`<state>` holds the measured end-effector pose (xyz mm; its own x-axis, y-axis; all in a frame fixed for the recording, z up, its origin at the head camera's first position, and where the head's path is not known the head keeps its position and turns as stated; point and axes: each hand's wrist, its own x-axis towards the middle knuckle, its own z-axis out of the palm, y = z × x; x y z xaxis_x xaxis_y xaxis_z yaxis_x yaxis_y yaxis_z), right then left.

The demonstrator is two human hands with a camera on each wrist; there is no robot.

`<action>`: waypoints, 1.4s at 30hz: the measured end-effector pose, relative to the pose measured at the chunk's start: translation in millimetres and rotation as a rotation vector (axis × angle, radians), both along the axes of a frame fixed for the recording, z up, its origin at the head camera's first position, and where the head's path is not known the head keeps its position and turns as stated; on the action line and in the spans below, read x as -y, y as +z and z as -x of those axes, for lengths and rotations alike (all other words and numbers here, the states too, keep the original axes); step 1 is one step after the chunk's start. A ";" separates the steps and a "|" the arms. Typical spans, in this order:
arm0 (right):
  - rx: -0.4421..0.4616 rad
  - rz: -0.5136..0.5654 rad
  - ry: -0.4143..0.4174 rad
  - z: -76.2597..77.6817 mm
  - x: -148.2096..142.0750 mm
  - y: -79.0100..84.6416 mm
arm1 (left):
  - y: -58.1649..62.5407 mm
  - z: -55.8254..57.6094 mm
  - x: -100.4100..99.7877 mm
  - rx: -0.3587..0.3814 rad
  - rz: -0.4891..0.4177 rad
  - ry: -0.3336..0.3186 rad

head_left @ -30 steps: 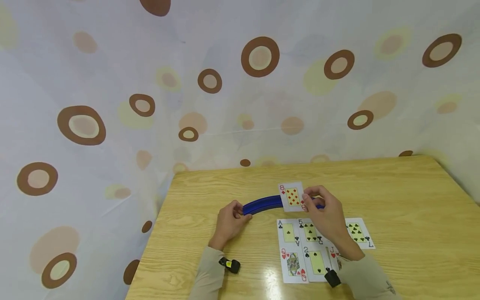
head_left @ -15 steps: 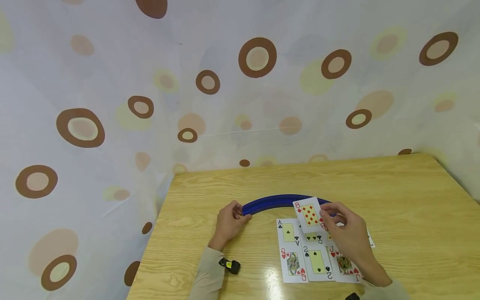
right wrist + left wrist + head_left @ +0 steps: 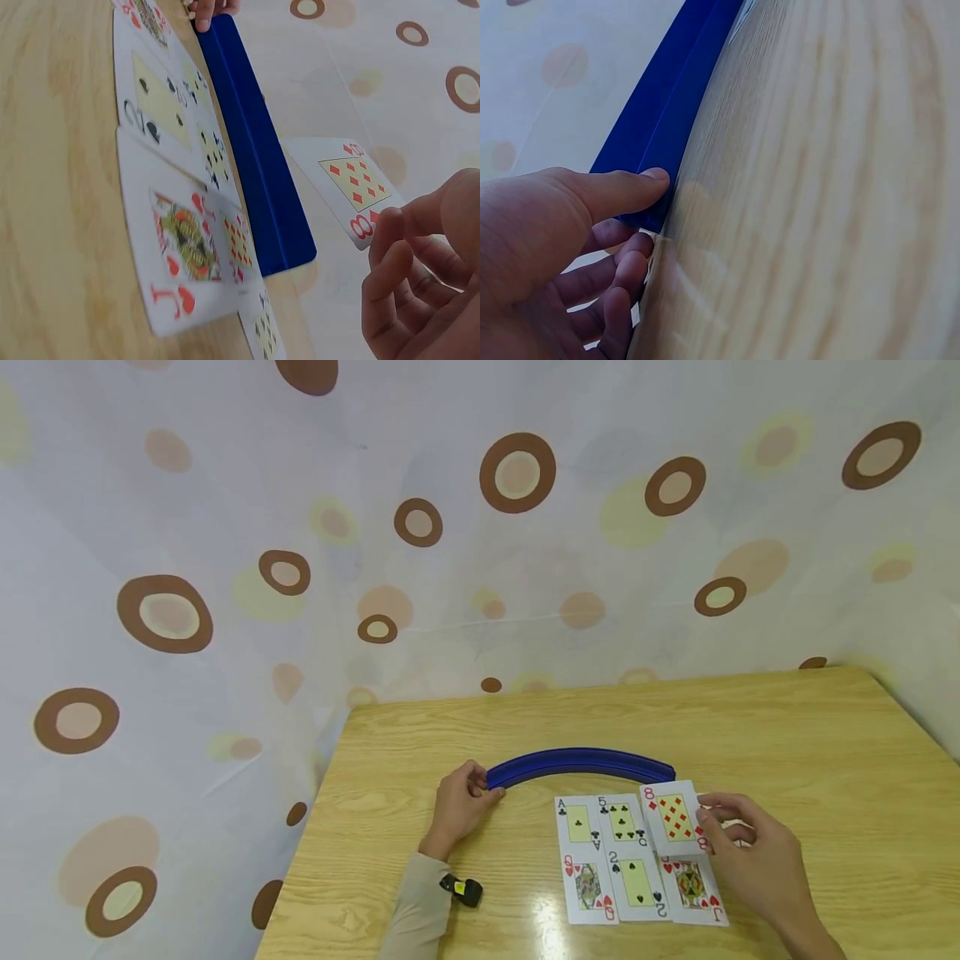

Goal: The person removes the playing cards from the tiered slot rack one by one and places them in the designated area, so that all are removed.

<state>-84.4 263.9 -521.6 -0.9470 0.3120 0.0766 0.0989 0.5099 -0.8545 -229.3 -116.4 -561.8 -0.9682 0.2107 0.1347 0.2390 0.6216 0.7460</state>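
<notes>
My right hand (image 3: 757, 856) pinches the eight of diamonds (image 3: 672, 818) by its right edge, face up. In the right wrist view this card is raised off the table, and in the head view it overlaps the top of the jack of hearts (image 3: 692, 885). My left hand (image 3: 459, 802) grips the left end of a curved blue card holder (image 3: 581, 760), thumb on its front face. The holder's slot carries no card. Just in front of it lie the ace of clubs (image 3: 577, 825), five of clubs (image 3: 622, 822), queen of hearts (image 3: 589, 887) and two of spades (image 3: 636, 885).
A diamonds card (image 3: 238, 241) and a clubs card (image 3: 264, 330) lie beyond the jack, hidden in the head view. The wooden table (image 3: 405, 735) backs onto a hanging cloth (image 3: 465, 568) with brown rings. My left wrist wears a black camera strap (image 3: 461, 889).
My right hand has carried the eight of diamonds from in front of the blue card holder rightward and toward me, over the laid-out cards. The left hand stays on the holder's end.
</notes>
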 end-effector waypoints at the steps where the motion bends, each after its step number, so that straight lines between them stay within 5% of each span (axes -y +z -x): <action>1: 0.021 0.006 -0.001 -2.1 -3.8 -1.1 | -0.2 0.2 -0.1 -0.001 -0.002 0.001; 25: 0.448 -0.076 -0.043 -28.6 -62.5 -24.2 | -3.7 2.2 0.9 0.007 -0.027 -0.001; 42: 0.551 -0.104 -0.010 -37.4 -70.6 -38.6 | -1.6 1.8 -0.9 0.020 -0.018 0.014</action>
